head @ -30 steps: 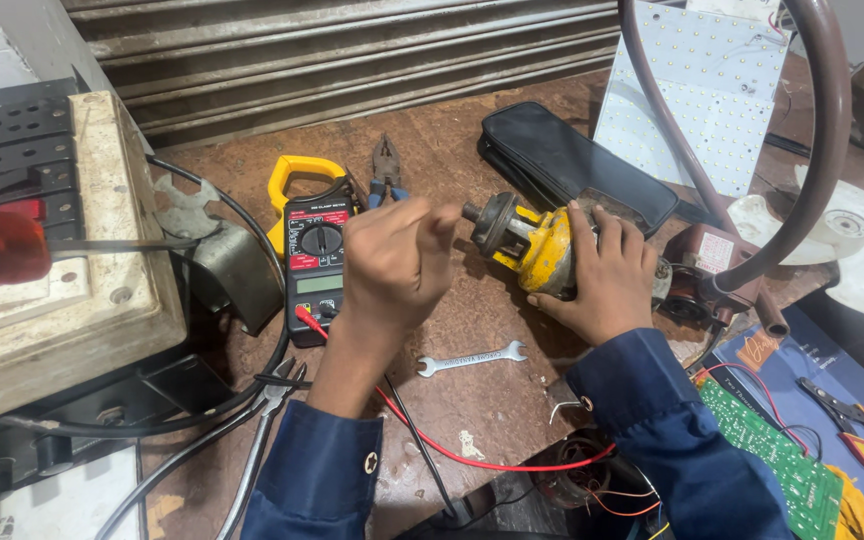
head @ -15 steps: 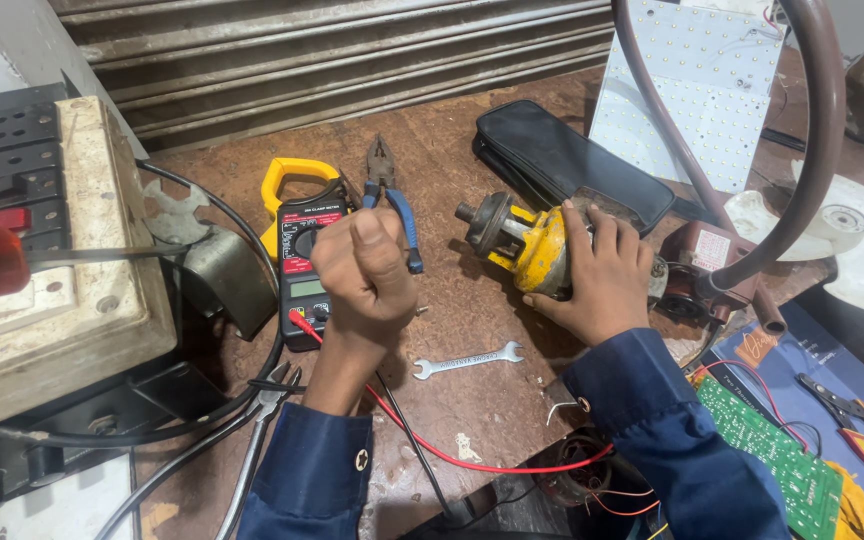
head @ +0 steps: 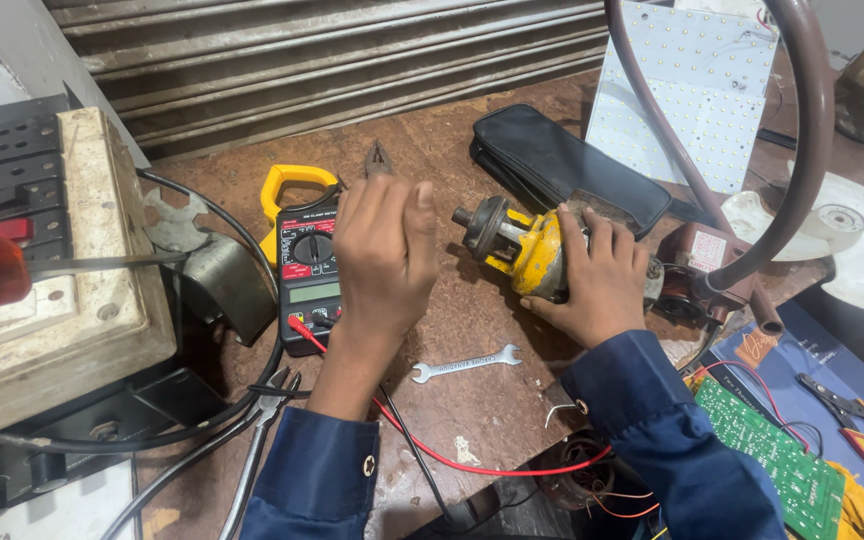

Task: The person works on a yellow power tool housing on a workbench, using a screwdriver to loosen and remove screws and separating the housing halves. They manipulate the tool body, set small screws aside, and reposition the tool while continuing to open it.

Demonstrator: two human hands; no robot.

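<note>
The left hand (head: 384, 250) is now hovering over the meter (head: 309, 272), having pulled back from the motor (head: 524, 250), where it was working at the shaft end a second ago. Its fingers are pressed together and curled, thumb raised; whether they are pinching anything small I cannot tell. That is leaving the motor's dark round nose and stubby shaft uncovered, so the work at that end seems to be pausing. The right hand (head: 600, 275) is gripping the motor's worn yellow body, fingers spread over the top, pinning it to the brown, scuffed bench (head: 512, 400).

Just left of the motor, the meter is lying flat, black and red with a yellow clamp loop. Below the motor a small shiny wrench (head: 466, 362) is resting, and a red wire (head: 472, 465) is trailing from the meter. Behind the motor a soft black pouch (head: 552, 160) is lying.
</note>
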